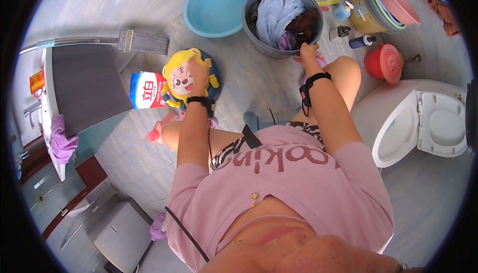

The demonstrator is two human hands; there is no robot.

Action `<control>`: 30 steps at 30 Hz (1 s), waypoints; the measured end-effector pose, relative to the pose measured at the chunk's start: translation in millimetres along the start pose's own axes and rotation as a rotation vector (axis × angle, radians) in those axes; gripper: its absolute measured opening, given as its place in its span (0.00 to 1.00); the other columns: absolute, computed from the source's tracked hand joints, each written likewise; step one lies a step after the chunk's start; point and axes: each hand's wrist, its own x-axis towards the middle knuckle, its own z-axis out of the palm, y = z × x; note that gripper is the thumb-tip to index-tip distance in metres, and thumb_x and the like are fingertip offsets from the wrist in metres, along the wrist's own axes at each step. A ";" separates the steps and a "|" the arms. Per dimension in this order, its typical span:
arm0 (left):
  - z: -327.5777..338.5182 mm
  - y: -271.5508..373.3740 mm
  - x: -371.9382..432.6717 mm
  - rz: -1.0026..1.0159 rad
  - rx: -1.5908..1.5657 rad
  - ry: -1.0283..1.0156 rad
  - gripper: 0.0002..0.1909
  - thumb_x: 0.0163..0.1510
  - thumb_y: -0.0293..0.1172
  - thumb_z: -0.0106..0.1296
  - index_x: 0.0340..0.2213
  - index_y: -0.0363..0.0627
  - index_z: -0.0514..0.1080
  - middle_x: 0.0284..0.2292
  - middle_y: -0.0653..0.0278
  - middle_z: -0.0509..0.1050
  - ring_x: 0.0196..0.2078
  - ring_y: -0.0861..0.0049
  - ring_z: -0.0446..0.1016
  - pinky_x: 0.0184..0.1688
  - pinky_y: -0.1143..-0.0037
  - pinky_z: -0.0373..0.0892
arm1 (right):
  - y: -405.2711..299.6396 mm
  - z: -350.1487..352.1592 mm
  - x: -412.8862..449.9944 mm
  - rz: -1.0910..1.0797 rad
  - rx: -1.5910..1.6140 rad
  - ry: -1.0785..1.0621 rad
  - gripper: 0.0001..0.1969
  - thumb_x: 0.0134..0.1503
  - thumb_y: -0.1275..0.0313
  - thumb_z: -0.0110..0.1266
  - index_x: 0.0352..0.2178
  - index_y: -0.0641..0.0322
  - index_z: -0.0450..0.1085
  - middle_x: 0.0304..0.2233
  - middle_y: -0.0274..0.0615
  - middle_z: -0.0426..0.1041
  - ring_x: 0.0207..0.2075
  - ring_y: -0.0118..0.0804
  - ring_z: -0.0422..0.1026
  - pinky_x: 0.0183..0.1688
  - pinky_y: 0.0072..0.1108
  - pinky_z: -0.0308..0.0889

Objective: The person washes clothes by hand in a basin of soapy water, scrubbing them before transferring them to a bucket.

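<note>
My left hand (198,74) is over the cartoon face of a yellow-and-pink stool-like item (181,75) with a dark blue base. It hides part of the face, and its fingers blend with the pink, so contact is hard to judge. At the near rim of a round grey tub (254,43) is my right hand (309,53), thumb along the rim and fingers below it. Inside the tub lie a light blue cloth (278,15), a dark brown cloth (304,24) and a purple cloth (286,41). Beside it stands a light blue basin (218,7).
A detergent bag (149,90) leans near the yellow item. Pump bottles (341,12), stacked basins and a bucket (364,9), a red lidded bucket (384,63) and an open toilet (396,123) line the right. A pink bottle (155,134) is by my left leg; a sink cabinet (89,86) stands left.
</note>
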 end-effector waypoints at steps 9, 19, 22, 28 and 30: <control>84.7 215.8 -23.3 -0.711 -0.740 -0.501 0.51 0.45 0.41 0.53 0.53 0.46 0.24 0.47 0.46 0.56 0.47 0.55 0.61 0.45 0.51 0.58 | -7.9 -5.1 -18.0 -0.014 0.003 0.027 0.24 0.49 0.70 0.41 0.46 0.67 0.44 0.42 0.62 0.60 0.37 0.57 0.67 0.18 0.32 0.70; 89.6 231.7 -4.7 -0.910 -0.628 -0.379 0.27 0.51 0.25 0.33 0.48 0.39 0.33 0.43 0.46 0.60 0.32 0.58 0.71 0.28 0.60 0.72 | -3.8 1.9 -19.2 -0.043 -0.133 0.087 0.33 0.50 0.67 0.42 0.53 0.65 0.37 0.47 0.58 0.58 0.45 0.55 0.63 0.44 0.39 0.60; 89.9 234.2 -11.5 -0.862 -0.573 -0.335 0.24 0.50 0.24 0.34 0.45 0.37 0.37 0.42 0.44 0.60 0.31 0.55 0.71 0.29 0.59 0.72 | 5.8 4.9 -16.9 -0.057 -0.152 0.144 0.32 0.50 0.67 0.41 0.53 0.65 0.37 0.47 0.57 0.57 0.43 0.55 0.65 0.42 0.39 0.62; 89.3 213.4 -1.7 -0.863 -0.533 -0.348 0.16 0.45 0.17 0.35 0.39 0.28 0.51 0.36 0.44 0.62 0.32 0.50 0.70 0.32 0.56 0.71 | -2.4 -0.3 -19.7 -0.062 -0.111 0.094 0.33 0.49 0.68 0.43 0.53 0.64 0.37 0.48 0.55 0.56 0.44 0.54 0.64 0.42 0.39 0.62; 96.4 202.9 3.0 -0.888 -0.575 -0.377 0.14 0.45 0.17 0.35 0.37 0.28 0.54 0.36 0.45 0.62 0.31 0.50 0.69 0.34 0.54 0.70 | -1.8 -2.3 -20.5 -0.063 -0.102 0.105 0.34 0.48 0.69 0.43 0.53 0.64 0.37 0.49 0.55 0.55 0.44 0.54 0.64 0.43 0.39 0.62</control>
